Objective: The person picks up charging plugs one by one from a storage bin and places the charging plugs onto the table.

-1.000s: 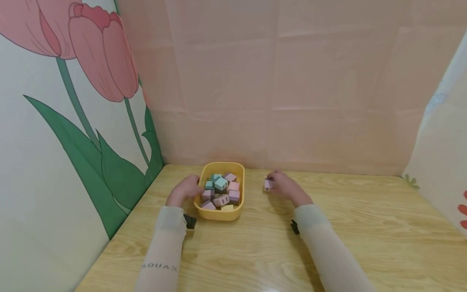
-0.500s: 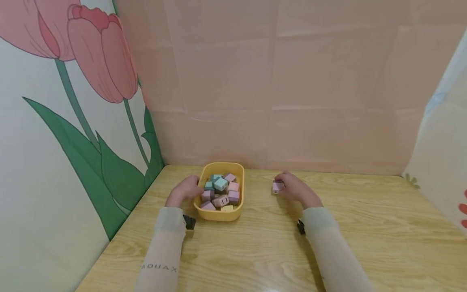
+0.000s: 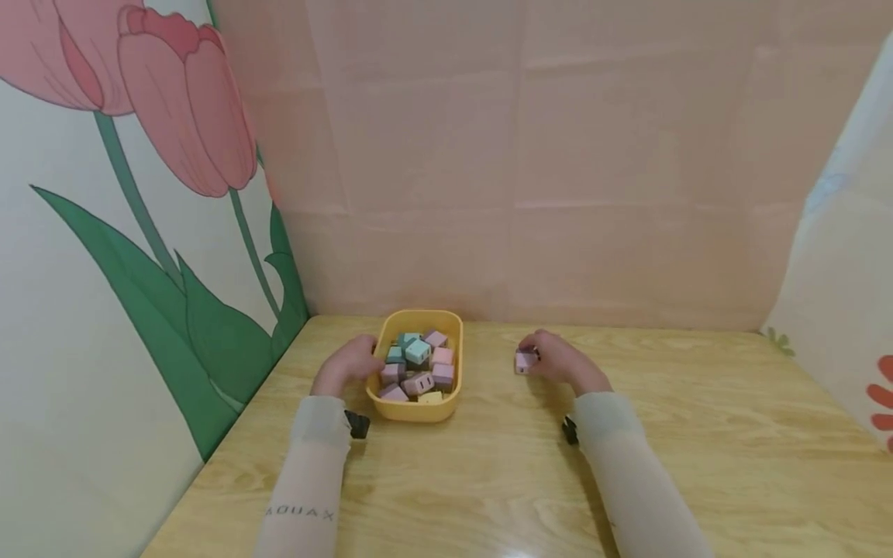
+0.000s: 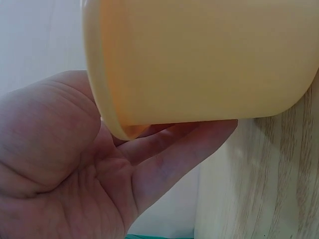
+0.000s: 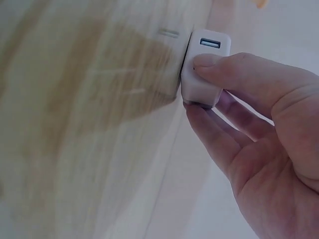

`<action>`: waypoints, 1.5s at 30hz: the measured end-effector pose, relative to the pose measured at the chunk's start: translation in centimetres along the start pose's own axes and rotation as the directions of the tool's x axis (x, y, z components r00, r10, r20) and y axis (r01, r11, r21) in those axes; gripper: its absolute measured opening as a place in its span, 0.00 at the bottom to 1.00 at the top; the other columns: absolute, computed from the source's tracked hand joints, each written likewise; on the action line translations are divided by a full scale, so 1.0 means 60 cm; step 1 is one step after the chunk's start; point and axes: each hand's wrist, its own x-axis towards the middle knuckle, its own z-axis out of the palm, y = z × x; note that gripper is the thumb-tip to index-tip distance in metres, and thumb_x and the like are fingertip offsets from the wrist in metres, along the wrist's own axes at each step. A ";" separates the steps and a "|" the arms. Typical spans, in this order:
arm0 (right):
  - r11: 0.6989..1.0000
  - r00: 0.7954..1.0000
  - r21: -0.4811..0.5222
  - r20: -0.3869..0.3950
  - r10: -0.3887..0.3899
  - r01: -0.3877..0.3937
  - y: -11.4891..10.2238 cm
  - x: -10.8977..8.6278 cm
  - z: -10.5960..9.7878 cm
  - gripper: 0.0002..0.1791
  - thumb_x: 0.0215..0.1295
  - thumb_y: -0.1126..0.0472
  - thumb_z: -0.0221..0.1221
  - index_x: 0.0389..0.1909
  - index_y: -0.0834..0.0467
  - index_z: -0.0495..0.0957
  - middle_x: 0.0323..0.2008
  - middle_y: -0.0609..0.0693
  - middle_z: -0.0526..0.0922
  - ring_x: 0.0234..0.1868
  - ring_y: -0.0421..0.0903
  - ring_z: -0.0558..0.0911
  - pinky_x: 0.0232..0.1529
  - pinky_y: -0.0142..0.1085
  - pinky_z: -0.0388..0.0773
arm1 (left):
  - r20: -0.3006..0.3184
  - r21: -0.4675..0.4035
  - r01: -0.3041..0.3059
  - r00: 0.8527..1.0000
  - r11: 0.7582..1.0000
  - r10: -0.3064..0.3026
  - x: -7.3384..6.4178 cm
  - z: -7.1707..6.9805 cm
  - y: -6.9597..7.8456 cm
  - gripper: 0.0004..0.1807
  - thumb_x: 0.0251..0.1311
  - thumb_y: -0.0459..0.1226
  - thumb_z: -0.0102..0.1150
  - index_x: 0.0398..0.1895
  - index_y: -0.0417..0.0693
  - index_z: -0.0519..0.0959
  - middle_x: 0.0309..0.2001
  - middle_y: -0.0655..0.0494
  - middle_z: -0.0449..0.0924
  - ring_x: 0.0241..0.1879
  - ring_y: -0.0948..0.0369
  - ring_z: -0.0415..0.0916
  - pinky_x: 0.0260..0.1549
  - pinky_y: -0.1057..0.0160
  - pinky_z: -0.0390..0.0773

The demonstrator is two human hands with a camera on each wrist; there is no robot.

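In the head view a yellow plastic bin stands left of centre on the wooden table, holding several charger plugs in mint, lilac, pink and yellow. My left hand grips its left side. The left wrist view has the thumb side at the rim and the fingers along the outside of the bin's wall. Right of the bin, my right hand pinches a pale lilac USB charger plug. Up close, the thumb lies on the face of the charger, below its USB port, and the fingers are behind it, close against the tabletop.
The wooden tabletop runs back to a pinkish sheet. A panel with printed tulips borders the left side, and another with printed flowers borders the right. Black wrist devices show at both sleeves.
My right hand has moved to the right with the charger, farther from the bin, then slightly toward the front. The left hand keeps its grip on the bin. The head view has shifted a little.
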 end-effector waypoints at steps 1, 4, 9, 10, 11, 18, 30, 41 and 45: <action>1.000 1.000 -0.004 0.006 0.005 -0.005 0.000 -0.001 0.001 0.23 0.67 0.72 0.68 0.63 0.72 0.80 0.57 0.70 0.84 0.56 0.62 0.86 0.57 0.54 0.86 | 0.001 0.005 -0.005 1.000 1.000 0.005 0.000 0.000 -0.001 0.16 0.72 0.35 0.59 0.59 0.38 0.79 0.46 0.46 0.84 0.43 0.53 0.82 0.44 0.59 0.83; 1.000 1.000 -0.011 0.013 0.019 -0.019 -0.001 -0.002 0.002 0.24 0.68 0.72 0.67 0.64 0.72 0.80 0.59 0.70 0.84 0.57 0.62 0.85 0.57 0.54 0.85 | 0.006 0.003 -0.012 1.000 1.000 0.012 -0.001 0.001 -0.001 0.17 0.72 0.36 0.59 0.59 0.38 0.79 0.46 0.46 0.84 0.43 0.53 0.82 0.44 0.59 0.82; 1.000 1.000 -0.014 0.004 0.006 -0.006 -0.005 -0.003 0.002 0.25 0.65 0.73 0.67 0.63 0.73 0.79 0.60 0.73 0.82 0.57 0.63 0.84 0.59 0.57 0.84 | 0.005 -0.003 -0.016 1.000 1.000 0.016 -0.001 0.000 -0.003 0.16 0.72 0.35 0.58 0.59 0.38 0.79 0.45 0.46 0.84 0.42 0.53 0.81 0.43 0.60 0.82; 1.000 1.000 -0.011 0.006 0.013 -0.013 -0.007 -0.003 0.002 0.26 0.65 0.72 0.68 0.64 0.73 0.78 0.61 0.73 0.81 0.57 0.63 0.83 0.59 0.57 0.83 | 0.004 -0.002 -0.016 1.000 1.000 0.016 -0.001 0.000 -0.003 0.16 0.72 0.35 0.58 0.59 0.38 0.79 0.45 0.46 0.84 0.42 0.53 0.82 0.43 0.60 0.82; 1.000 1.000 -0.004 0.010 0.027 -0.027 -0.008 -0.003 0.002 0.27 0.65 0.71 0.68 0.65 0.73 0.77 0.61 0.74 0.80 0.56 0.62 0.82 0.60 0.57 0.83 | 0.004 -0.004 -0.014 1.000 1.000 0.014 -0.001 -0.001 -0.004 0.16 0.72 0.35 0.58 0.59 0.39 0.79 0.45 0.46 0.84 0.42 0.53 0.81 0.43 0.60 0.82; 0.997 0.997 0.006 0.024 0.078 -0.078 -0.017 -0.006 0.003 0.30 0.67 0.69 0.68 0.68 0.72 0.75 0.62 0.73 0.77 0.54 0.59 0.79 0.59 0.56 0.82 | 0.006 -0.004 -0.016 1.000 1.000 0.016 -0.002 0.000 -0.009 0.16 0.72 0.34 0.58 0.59 0.39 0.79 0.45 0.47 0.84 0.42 0.53 0.81 0.45 0.59 0.82; 0.999 1.000 -0.045 0.008 0.023 -0.022 -0.018 -0.004 -0.001 0.25 0.64 0.72 0.67 0.62 0.73 0.80 0.59 0.71 0.85 0.53 0.60 0.84 0.59 0.57 0.83 | 0.005 -0.002 -0.014 1.000 1.000 0.014 -0.007 -0.001 -0.006 0.16 0.73 0.35 0.58 0.60 0.39 0.79 0.45 0.46 0.84 0.42 0.54 0.81 0.43 0.60 0.82; 0.990 0.989 -0.013 0.049 0.141 -0.140 -0.019 -0.006 0.002 0.37 0.69 0.60 0.68 0.75 0.68 0.69 0.68 0.74 0.71 0.52 0.59 0.79 0.55 0.53 0.82 | 0.005 0.004 -0.018 1.000 1.000 0.018 -0.004 -0.001 -0.006 0.18 0.72 0.34 0.58 0.62 0.39 0.78 0.47 0.46 0.84 0.44 0.54 0.81 0.45 0.59 0.82; 0.993 0.991 -0.001 0.049 0.121 -0.121 -0.024 -0.009 -0.004 0.36 0.73 0.57 0.66 0.76 0.67 0.67 0.73 0.75 0.64 0.64 0.68 0.78 0.64 0.62 0.79 | 0.008 0.009 -0.019 1.000 1.000 0.019 -0.004 -0.001 -0.004 0.18 0.72 0.34 0.57 0.63 0.38 0.78 0.49 0.46 0.84 0.45 0.54 0.81 0.47 0.58 0.82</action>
